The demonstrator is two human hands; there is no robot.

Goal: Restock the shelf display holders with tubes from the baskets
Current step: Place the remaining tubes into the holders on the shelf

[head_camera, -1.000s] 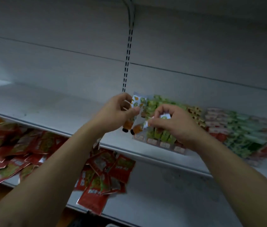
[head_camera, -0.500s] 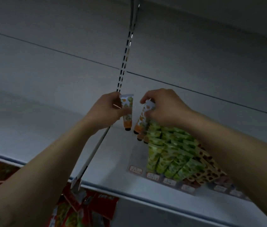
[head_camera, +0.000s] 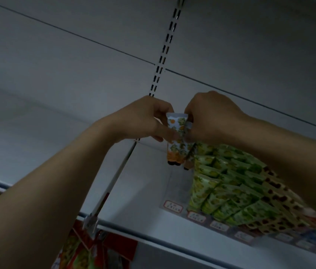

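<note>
The shelf [head_camera: 137, 183] lies bare to the left of the metal bracket [head_camera: 110, 183], and the back wall [head_camera: 75, 74] above it is open too — room to pass there. At the back, the left hand [head_camera: 143, 121] and the right hand [head_camera: 213, 117] close in on the orange tubes [head_camera: 178, 144], touching them, with no gap between. To the right, rows of green tubes [head_camera: 221, 187] crowd the shelf down to the price labels [head_camera: 196, 216] at its front edge. A bare strip runs between bracket and green tubes — narrow. Under the shelf, red packets [head_camera: 87, 251] hang.
</note>
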